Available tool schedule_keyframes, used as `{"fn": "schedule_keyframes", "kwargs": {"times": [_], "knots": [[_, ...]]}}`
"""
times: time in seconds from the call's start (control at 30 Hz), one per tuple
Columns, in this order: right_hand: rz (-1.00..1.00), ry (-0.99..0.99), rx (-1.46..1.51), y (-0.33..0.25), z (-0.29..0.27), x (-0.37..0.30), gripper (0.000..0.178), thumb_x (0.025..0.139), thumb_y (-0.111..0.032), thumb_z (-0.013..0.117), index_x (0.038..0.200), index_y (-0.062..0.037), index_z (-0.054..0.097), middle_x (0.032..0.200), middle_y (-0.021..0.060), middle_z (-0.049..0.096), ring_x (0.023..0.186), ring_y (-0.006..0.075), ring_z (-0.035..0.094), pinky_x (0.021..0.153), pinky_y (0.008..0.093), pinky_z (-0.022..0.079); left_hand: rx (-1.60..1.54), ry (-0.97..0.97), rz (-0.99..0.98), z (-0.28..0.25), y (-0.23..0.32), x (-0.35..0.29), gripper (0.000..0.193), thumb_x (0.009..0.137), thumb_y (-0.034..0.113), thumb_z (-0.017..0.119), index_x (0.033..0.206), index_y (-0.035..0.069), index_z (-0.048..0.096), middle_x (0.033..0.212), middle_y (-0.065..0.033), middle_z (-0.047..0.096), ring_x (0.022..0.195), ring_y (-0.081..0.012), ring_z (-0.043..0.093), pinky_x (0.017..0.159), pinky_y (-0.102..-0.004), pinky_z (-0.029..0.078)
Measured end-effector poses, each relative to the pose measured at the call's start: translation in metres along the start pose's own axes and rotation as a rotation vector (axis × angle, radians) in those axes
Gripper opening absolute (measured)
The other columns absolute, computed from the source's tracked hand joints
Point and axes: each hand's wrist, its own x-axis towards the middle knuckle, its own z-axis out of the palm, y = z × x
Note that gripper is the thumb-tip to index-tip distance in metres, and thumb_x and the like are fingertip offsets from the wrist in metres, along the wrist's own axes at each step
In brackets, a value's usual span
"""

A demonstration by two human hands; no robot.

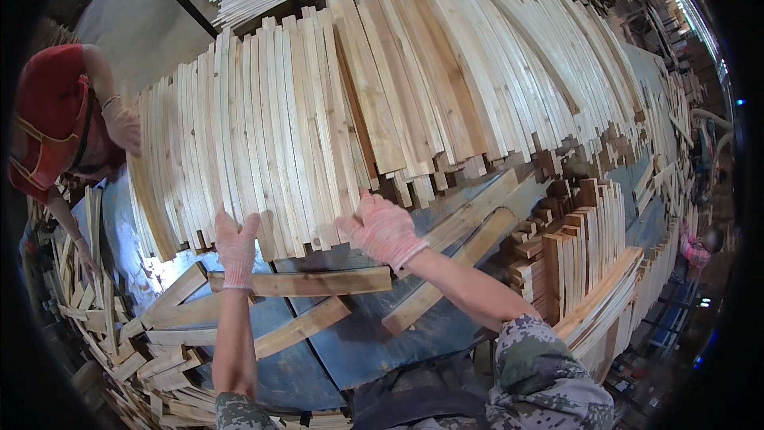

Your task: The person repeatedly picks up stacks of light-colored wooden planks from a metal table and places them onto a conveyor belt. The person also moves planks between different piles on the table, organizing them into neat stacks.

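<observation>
A long row of pale wooden strips (278, 135) lies side by side across the blue table (366, 354). My left hand (236, 245), in a pinkish-white work glove, rests at the near ends of the strips, its thumb and fingers apart. In a matching glove, my right hand (387, 232) is at the near ends further right, fingers spread, close to a dark gap beside a wider board (370, 95). Neither hand appears to hold a strip. Fingertips of both partly merge with the wood.
Loose offcuts (318, 280) lie on the table before me. Stacked short pieces (585, 247) stand at right. A scrap heap (167, 374) fills the lower left. A co-worker in red (56, 111) stands at the left, one gloved hand (122, 126) at the row's end.
</observation>
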Motion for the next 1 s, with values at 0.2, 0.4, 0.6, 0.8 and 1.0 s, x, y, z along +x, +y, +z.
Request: {"fn": "schedule_keyframes", "kwargs": {"times": [0.2,0.4,0.6,0.8,1.0], "knots": [[-0.163,0.675,-0.399,0.054,-0.017,0.056,0.086,0.092,-0.062,0.069,0.15,-0.0006,0.052,0.152,0.024,0.053,0.145,0.0394,0.048,0.119,0.0511,0.039,0.095,0.092,0.064,0.013,-0.01,-0.001,0.091,0.082,0.039,0.089,0.153,0.0,0.048,0.141,-0.0259,0.059,0.134,-0.0425,0.055,0.114,-0.0501,0.044],[-0.077,0.51,-0.363,0.059,-0.016,0.072,0.091,0.084,-0.051,0.081,0.155,-0.005,0.046,0.159,0.0201,0.044,0.151,0.0383,0.037,0.123,0.0519,0.032,0.128,0.124,0.047,0.008,-0.009,-0.005,0.093,0.079,0.042,0.09,0.151,0.0,0.049,0.14,-0.027,0.059,0.133,-0.0437,0.054,0.114,-0.0501,0.044],[-0.091,0.548,-0.436,0.06,-0.027,0.069,0.073,0.091,-0.028,0.069,0.156,-0.0038,0.045,0.113,0.0184,0.07,0.105,0.0381,0.069,0.091,0.0516,0.056,0.106,0.097,0.09,0.012,-0.004,-0.004,0.093,0.078,0.041,0.09,0.149,-0.004,0.049,0.14,-0.0269,0.06,0.133,-0.0444,0.053,0.115,-0.0504,0.043],[-0.274,0.225,0.023,0.043,0.004,-0.01,0.07,0.099,-0.027,0.063,0.16,-0.0028,0.039,0.094,0.0233,0.07,0.088,0.0421,0.069,0.083,0.0532,0.056,0.139,0.122,0.074,0.014,-0.011,-0.002,0.097,0.076,0.043,0.091,0.15,-0.005,0.049,0.14,-0.0286,0.06,0.133,-0.0448,0.054,0.114,-0.0507,0.044],[-0.101,0.423,-0.469,0.067,-0.027,0.023,0.078,0.096,-0.043,0.07,0.158,-0.0035,0.043,0.132,0.0208,0.064,0.123,0.037,0.063,0.099,0.0475,0.054,0.123,0.122,0.081,0.013,-0.011,-0.001,0.101,0.076,0.045,0.091,0.151,-0.005,0.047,0.14,-0.0291,0.06,0.133,-0.0451,0.054,0.114,-0.0501,0.044]]}}
